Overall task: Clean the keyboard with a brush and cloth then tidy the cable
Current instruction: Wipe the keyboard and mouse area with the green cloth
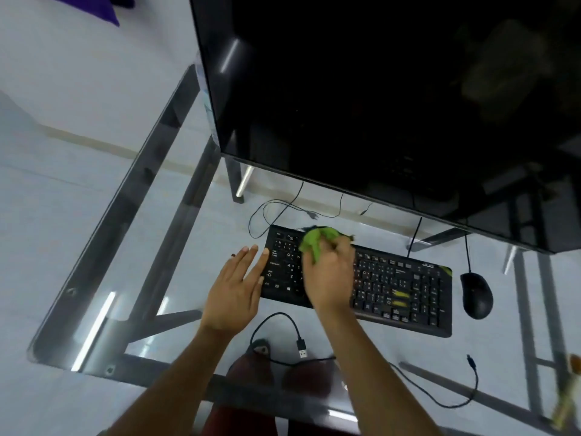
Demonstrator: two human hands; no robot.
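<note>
Cloth-wiping step of the keyboard cleaning, seen from the head camera. The black keyboard (377, 284) lies on the glass desk (94, 325), below the dark monitor (377, 105) and just beside the black mouse (476, 295). A green cloth (316, 243) is bunched in the curled fingers of the right hand (330, 275) and held over the upper left key rows. The left hand (235, 291) is laid flat with its fingers straight and slightly spread, its fingertips (265, 251) touching the keyboard's left edge, apparently to steady it. A black cable with a USB plug (301, 346) is seen loose on the glass at the near edge; whether it belongs to the keyboard cannot be told. No brush can be made out with certainty. The wiping is judged to be under way: the right-hand keys remain to be covered, so the cloth is next to be drawn rightward across the rows while the keyboard is braced, and the cable tidying is not yet begun
</note>
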